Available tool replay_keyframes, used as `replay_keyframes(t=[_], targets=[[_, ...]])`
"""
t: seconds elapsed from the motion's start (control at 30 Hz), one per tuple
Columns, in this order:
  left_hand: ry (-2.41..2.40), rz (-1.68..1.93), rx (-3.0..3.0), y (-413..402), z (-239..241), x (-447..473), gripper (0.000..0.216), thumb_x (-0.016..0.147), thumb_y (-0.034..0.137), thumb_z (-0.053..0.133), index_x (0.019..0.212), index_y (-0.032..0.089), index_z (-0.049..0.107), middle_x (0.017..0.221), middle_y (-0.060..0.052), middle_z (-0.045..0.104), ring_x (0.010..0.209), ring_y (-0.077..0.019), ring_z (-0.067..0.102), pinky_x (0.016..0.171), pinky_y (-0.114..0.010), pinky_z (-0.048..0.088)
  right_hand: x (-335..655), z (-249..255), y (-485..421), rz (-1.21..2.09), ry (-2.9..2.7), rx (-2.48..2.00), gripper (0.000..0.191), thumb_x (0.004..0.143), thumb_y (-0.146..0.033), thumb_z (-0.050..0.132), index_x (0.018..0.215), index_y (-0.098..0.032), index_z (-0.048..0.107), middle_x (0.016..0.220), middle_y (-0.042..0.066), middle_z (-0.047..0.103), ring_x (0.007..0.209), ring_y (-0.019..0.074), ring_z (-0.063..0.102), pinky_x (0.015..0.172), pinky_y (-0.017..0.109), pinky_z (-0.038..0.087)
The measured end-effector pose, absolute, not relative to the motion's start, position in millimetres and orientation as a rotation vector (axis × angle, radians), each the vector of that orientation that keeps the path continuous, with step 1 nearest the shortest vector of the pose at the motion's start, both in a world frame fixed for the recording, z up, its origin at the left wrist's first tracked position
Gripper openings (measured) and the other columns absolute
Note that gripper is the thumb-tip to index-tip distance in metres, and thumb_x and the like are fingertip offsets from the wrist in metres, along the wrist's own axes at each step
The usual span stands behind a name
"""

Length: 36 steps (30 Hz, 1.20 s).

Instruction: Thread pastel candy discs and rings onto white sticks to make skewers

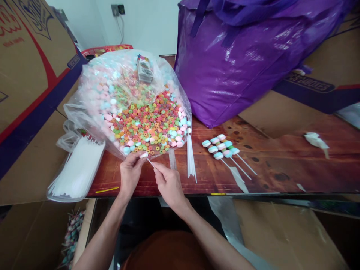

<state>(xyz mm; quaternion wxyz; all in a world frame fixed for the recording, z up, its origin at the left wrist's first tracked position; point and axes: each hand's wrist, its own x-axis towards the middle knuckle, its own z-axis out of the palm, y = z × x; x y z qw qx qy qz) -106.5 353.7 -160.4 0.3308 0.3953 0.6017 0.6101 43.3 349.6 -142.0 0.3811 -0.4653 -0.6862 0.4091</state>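
Between the fingers of my left hand (131,170) is a small pale marshmallow (144,155). My right hand (170,183) pinches a thin white stick (150,162), whose far end meets the marshmallow; whether it has gone in is too small to tell. Just beyond both hands lies a large clear plastic bag (87,88), spread open. Colourful ring-shaped candies (146,120) fill its middle, with pink, blue and white marshmallows (108,117) around them. To the right, several finished-looking marshmallow skewers (223,147) lie side by side on the table.
A clear pack of white sticks (80,168) stands at the left, and several loose sticks (190,159) lie right of the bag. A purple bag (239,63) and cardboard boxes (30,75) hem in the wooden table (270,153). A small packet stack (144,69) rests on the plastic.
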Motion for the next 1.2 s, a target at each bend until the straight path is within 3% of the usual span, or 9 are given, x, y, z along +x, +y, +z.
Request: replay_keyframes(t=[0.13, 0.27, 0.4, 0.57, 0.83, 1.03, 1.2], targets=[[1.626, 1.547, 1.051, 344.7, -162.9, -94.8, 0.022, 0.080, 0.034, 0.077, 0.099, 0.024, 0.080, 0.103, -0.004, 0.078, 0.099, -0.0214, 0.070, 0.099, -0.038, 0.054, 33.0, -142.0, 353.1, 0.997, -1.764, -1.262, 0.035, 0.096, -0.025, 0.044, 0.110, -0.019, 0.076, 0.091, 0.008, 0.079, 0.075, 0.0195, 0.072, 0.071, 0.029, 0.053], [1.578, 1.461, 1.167, 348.5, -155.5, -85.2, 0.022, 0.087, 0.033, 0.070, 0.105, 0.026, 0.080, 0.110, -0.004, 0.077, 0.105, -0.0231, 0.070, 0.104, -0.040, 0.051, 39.7, -142.9, 365.0, 0.932, -1.757, -1.334, 0.035, 0.095, -0.029, 0.043, 0.095, -0.018, 0.076, 0.069, 0.005, 0.071, 0.056, 0.0164, 0.060, 0.057, 0.027, 0.043], [1.723, 1.304, 1.586, 369.9, -147.5, -92.8, 0.024, 0.091, 0.021, 0.060, 0.103, 0.027, 0.080, 0.100, -0.006, 0.074, 0.094, -0.0227, 0.067, 0.091, -0.037, 0.052, 64.3, -146.8, 374.3, 0.925, -1.711, -1.375, 0.037, 0.095, -0.034, 0.045, 0.103, -0.016, 0.076, 0.065, 0.004, 0.067, 0.054, 0.0159, 0.056, 0.056, 0.027, 0.041], [1.932, 0.804, 2.045, 387.9, -150.2, -102.3, 0.029, 0.090, 0.011, 0.053, 0.097, 0.023, 0.079, 0.088, -0.008, 0.059, 0.083, -0.0215, 0.056, 0.075, -0.032, 0.048, 82.1, -153.8, 370.0, 0.948, -1.663, -1.403, 0.038, 0.096, -0.040, 0.045, 0.098, -0.016, 0.075, 0.064, 0.003, 0.064, 0.054, 0.0159, 0.053, 0.054, 0.026, 0.040], [1.904, 1.100, 1.955, 393.2, -157.5, -106.4, 0.024, 0.093, 0.020, 0.053, 0.093, 0.022, 0.077, 0.090, -0.007, 0.063, 0.083, -0.0194, 0.058, 0.077, -0.030, 0.047, 76.3, -153.9, 364.5, 0.977, -1.663, -1.380, 0.036, 0.097, -0.040, 0.046, 0.097, -0.017, 0.074, 0.060, 0.001, 0.060, 0.051, 0.0139, 0.050, 0.052, 0.025, 0.036], [2.009, 0.847, 2.066, 408.0, -156.5, -108.1, 0.029, 0.093, 0.017, 0.050, 0.084, 0.023, 0.077, 0.081, -0.007, 0.054, 0.077, -0.0212, 0.050, 0.071, -0.032, 0.039, 77.2, -154.3, 363.6, 0.973, -1.663, -1.376, 0.037, 0.097, -0.040, 0.046, 0.095, -0.016, 0.074, 0.060, 0.001, 0.059, 0.052, 0.0141, 0.051, 0.053, 0.025, 0.036], [2.024, 0.818, 2.024, 411.7, -158.4, -109.1, 0.025, 0.091, 0.016, 0.051, 0.087, 0.022, 0.076, 0.080, -0.007, 0.052, 0.075, -0.0217, 0.050, 0.073, -0.033, 0.040, 77.3, -152.1, 362.8, 0.971, -1.669, -1.366, 0.036, 0.098, -0.038, 0.045, 0.096, -0.017, 0.074, 0.062, 0.001, 0.062, 0.053, 0.0145, 0.053, 0.055, 0.025, 0.038]])
